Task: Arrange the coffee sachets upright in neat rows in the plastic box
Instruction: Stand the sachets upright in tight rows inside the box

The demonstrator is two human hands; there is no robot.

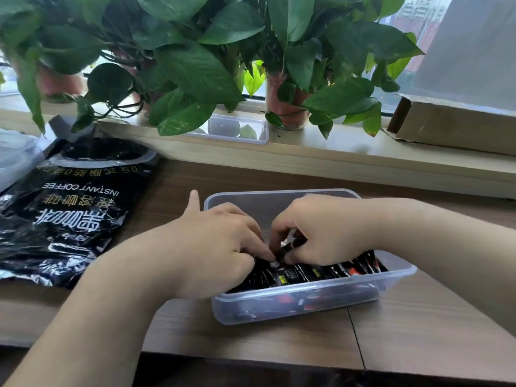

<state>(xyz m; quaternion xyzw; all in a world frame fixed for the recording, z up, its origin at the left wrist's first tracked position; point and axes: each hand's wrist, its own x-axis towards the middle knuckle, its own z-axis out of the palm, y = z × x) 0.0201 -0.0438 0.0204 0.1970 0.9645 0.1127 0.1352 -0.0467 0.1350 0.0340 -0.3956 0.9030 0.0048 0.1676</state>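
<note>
A clear plastic box sits on the wooden desk in the middle of the view. Several black coffee sachets stand packed along its near side. Both of my hands reach into the box. My left hand has its fingers curled down onto the sachets at the left end of the row. My right hand pinches one black sachet between thumb and fingers, just above the row. The far half of the box shows bare plastic behind my hands.
A large black instant coffee bag lies open to the left. A wooden sill behind the desk carries potted plants, a clear lid and a cardboard box. The desk's front edge lies close to me.
</note>
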